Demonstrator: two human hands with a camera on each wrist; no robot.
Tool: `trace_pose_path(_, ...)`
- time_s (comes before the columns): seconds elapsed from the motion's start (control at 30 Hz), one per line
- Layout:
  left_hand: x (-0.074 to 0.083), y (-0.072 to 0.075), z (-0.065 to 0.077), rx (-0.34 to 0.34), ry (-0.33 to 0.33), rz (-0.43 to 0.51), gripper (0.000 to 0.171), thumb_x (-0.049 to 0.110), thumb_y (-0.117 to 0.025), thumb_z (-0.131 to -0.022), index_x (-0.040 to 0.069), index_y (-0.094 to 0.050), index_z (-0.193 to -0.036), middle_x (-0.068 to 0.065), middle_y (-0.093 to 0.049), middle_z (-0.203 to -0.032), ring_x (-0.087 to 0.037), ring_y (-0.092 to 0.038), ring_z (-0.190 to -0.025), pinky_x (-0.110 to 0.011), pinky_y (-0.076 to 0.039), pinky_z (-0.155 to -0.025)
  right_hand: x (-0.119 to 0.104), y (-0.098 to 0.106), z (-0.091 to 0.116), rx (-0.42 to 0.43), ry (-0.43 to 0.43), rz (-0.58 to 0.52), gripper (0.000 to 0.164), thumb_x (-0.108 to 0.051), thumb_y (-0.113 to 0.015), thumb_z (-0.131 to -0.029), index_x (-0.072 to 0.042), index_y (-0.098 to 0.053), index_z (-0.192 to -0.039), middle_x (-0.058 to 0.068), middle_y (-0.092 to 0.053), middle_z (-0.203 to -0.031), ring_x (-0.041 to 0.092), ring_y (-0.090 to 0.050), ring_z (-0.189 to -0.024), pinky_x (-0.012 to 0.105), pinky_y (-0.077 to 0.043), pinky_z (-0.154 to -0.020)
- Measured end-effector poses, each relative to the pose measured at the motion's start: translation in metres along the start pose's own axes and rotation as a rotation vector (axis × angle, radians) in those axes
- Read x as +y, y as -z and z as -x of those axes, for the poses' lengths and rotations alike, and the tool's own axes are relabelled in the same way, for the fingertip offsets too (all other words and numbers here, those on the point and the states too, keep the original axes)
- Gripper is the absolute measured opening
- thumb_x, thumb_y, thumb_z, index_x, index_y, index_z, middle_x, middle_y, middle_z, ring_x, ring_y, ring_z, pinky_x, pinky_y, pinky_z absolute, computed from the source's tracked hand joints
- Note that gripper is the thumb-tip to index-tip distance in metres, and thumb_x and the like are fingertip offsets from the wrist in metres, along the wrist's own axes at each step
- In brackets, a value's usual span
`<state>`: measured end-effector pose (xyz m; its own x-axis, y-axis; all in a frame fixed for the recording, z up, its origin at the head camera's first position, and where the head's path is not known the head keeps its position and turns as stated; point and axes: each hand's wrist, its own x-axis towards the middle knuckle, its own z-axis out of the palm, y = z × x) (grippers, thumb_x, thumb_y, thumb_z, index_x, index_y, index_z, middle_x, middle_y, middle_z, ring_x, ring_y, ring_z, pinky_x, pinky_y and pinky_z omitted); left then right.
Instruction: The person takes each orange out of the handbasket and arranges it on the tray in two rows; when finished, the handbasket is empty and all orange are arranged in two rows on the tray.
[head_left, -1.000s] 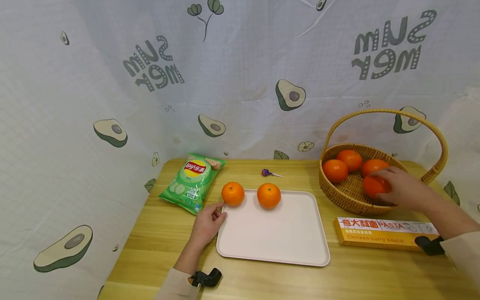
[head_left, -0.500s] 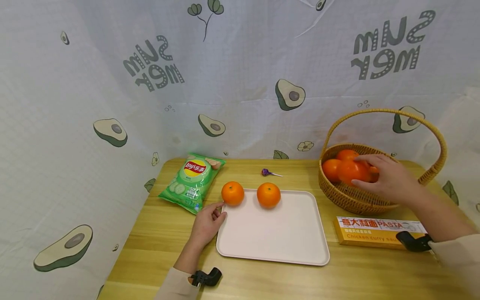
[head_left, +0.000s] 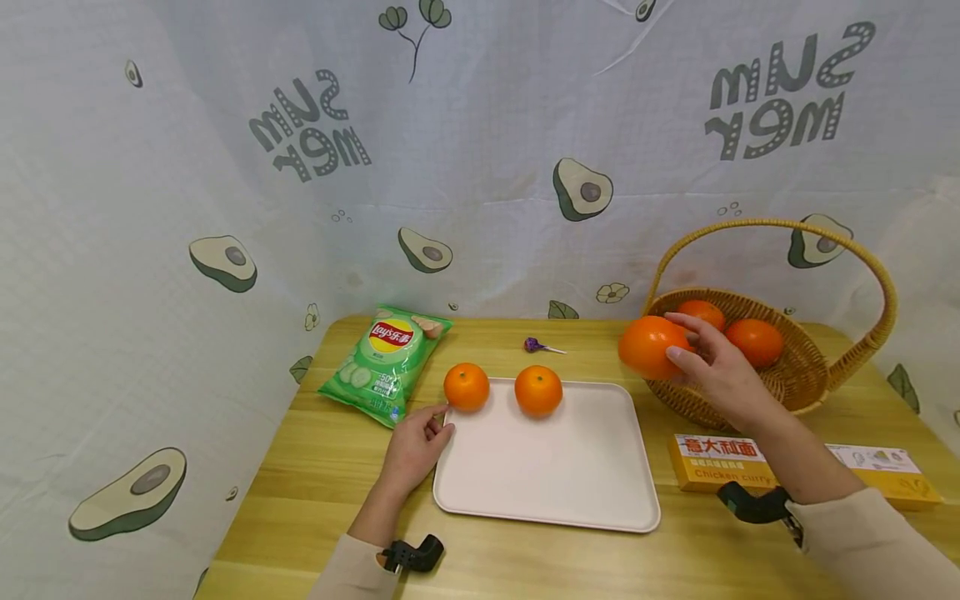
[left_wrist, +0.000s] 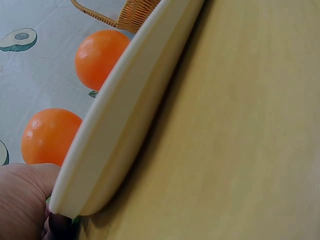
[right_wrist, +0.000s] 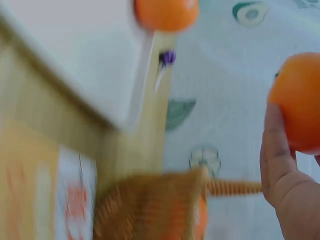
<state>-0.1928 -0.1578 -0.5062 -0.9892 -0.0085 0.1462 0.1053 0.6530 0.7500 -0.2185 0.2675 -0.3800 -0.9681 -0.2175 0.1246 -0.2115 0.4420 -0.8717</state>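
Note:
My right hand (head_left: 723,375) grips an orange (head_left: 651,346) between thumb and fingers, raised at the left rim of the wicker basket (head_left: 806,379). In the right wrist view that orange (right_wrist: 300,102) shows against the fingers. Two more oranges are visible in the basket, one at the back (head_left: 701,313) and one to the right (head_left: 753,342); the basket's left part is hidden behind the held fruit. My left hand (head_left: 414,448) pinches the left edge of the white tray (head_left: 547,475) near its back corner. Two oranges, a left one (head_left: 467,387) and a right one (head_left: 538,391), sit along the tray's back edge.
A green bag of chips (head_left: 386,362) lies left of the tray, and a purple-wrapped lollipop (head_left: 542,345) behind it. In front of the basket is a yellow pasta box (head_left: 720,462), partly covered by my right forearm. The basket's tall handle (head_left: 772,222) arches over it.
My right hand has lifted an orange from inside the basket and carried it left to the basket's left rim. My left hand and the tray have stayed in place.

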Motion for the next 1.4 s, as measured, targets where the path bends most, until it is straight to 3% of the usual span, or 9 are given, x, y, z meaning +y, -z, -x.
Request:
trace_pose_path(0.13,-0.001,0.0,0.0,-0.002,0.003,-0.008,0.031,0.017,-0.075,-0.092,0.006,-0.073,-0.121,0.0,-0.062,-0.082,-0.01,-0.051,-0.07,-0.02,-0.045,-0.062,0.001,-0.021,-0.001,-0.075,0.017,-0.406,0.033,-0.018,-0.043,-0.11,-0.023,-0.038,-0.142,-0.01,-0.05,-0.128,-0.002,-0.064,-0.105,0.018,-0.057,-0.084)
trace_pose_path(0.2,-0.001,0.0,0.0,-0.006,0.014,-0.008,0.032,0.017,-0.076,-0.092,0.007,-0.073,-0.121,0.0,-0.061,-0.082,-0.011,-0.052,-0.07,-0.02,-0.046,-0.063,0.001,-0.031,-0.001,-0.104,0.026,-0.581,0.028,-0.014,-0.041,-0.11,-0.022,-0.039,-0.137,-0.008,-0.05,-0.129,0.004,-0.066,-0.107,0.024,-0.059,-0.085)
trace_pose_path(0.27,-0.002,0.0,0.0,-0.006,0.02,-0.005,0.032,0.018,-0.076,-0.092,0.007,-0.073,-0.121,0.0,-0.061,-0.082,-0.011,-0.052,-0.071,-0.019,-0.046,-0.063,0.001,-0.04,-0.002,-0.114,0.029,-0.66,0.031,-0.013,-0.041,-0.109,-0.023,-0.038,-0.138,-0.007,-0.048,-0.13,0.006,-0.067,-0.108,0.026,-0.06,-0.085)
trace_pose_path(0.43,-0.001,0.0,0.0,-0.005,0.003,-0.008,0.031,0.017,-0.076,-0.092,0.006,-0.073,-0.121,-0.001,-0.062,-0.083,-0.011,-0.052,-0.071,-0.02,-0.046,-0.063,0.003,-0.057,-0.001,-0.112,0.009,-0.68,0.038,-0.013,-0.042,-0.109,-0.029,-0.036,-0.144,-0.007,-0.046,-0.134,0.004,-0.068,-0.111,0.026,-0.059,-0.086)
trace_pose_path(0.57,-0.001,0.0,0.001,-0.006,0.006,-0.006,0.031,0.017,-0.075,-0.092,0.006,-0.073,-0.121,-0.002,-0.063,-0.084,-0.011,-0.052,-0.071,-0.02,-0.046,-0.063,0.007,-0.067,0.0,-0.1,-0.013,-0.711,0.033,-0.011,-0.044,-0.107,-0.026,-0.035,-0.134,-0.008,-0.053,-0.128,0.007,-0.07,-0.107,0.028,-0.06,-0.085)
trace_pose_path(0.7,-0.001,0.0,0.001,-0.008,0.014,-0.01,0.031,0.018,-0.075,-0.092,0.007,-0.073,-0.121,-0.001,-0.062,-0.084,-0.011,-0.052,-0.072,-0.019,-0.046,-0.063,0.011,-0.075,0.001,-0.125,0.003,-0.751,0.043,-0.005,-0.045,-0.104,-0.026,-0.031,-0.138,-0.006,-0.052,-0.13,0.009,-0.07,-0.109,0.031,-0.06,-0.087)
trace_pose_path(0.93,-0.001,0.0,0.0,0.0,0.005,-0.023,0.031,0.017,-0.075,-0.092,0.006,-0.073,-0.121,-0.001,-0.062,-0.083,-0.011,-0.052,-0.071,-0.02,-0.046,-0.063,0.018,-0.083,0.001,-0.133,0.008,-0.747,0.052,0.004,-0.049,-0.099,-0.027,-0.032,-0.136,-0.007,-0.049,-0.132,0.008,-0.064,-0.111,0.027,-0.058,-0.091)
trace_pose_path(1.1,0.0,0.0,0.0,-0.005,0.006,-0.019,0.03,0.017,-0.074,-0.093,0.006,-0.073,-0.121,-0.001,-0.062,-0.083,-0.011,-0.052,-0.072,-0.02,-0.046,-0.064,0.021,-0.087,0.001,-0.162,-0.006,-0.745,0.065,0.007,-0.052,-0.097,-0.03,-0.028,-0.145,-0.006,-0.043,-0.134,0.008,-0.06,-0.113,0.025,-0.056,-0.094)
trace_pose_path(1.4,0.001,0.0,-0.002,0.001,-0.002,-0.007,0.031,0.016,-0.074,-0.093,0.005,-0.073,-0.122,-0.002,-0.063,-0.084,-0.011,-0.052,-0.072,-0.02,-0.046,-0.064,0.023,-0.092,0.001,-0.137,-0.066,-0.768,0.066,0.007,-0.056,-0.097,-0.028,-0.029,-0.145,-0.003,-0.042,-0.135,0.009,-0.064,-0.112,0.032,-0.06,-0.089)
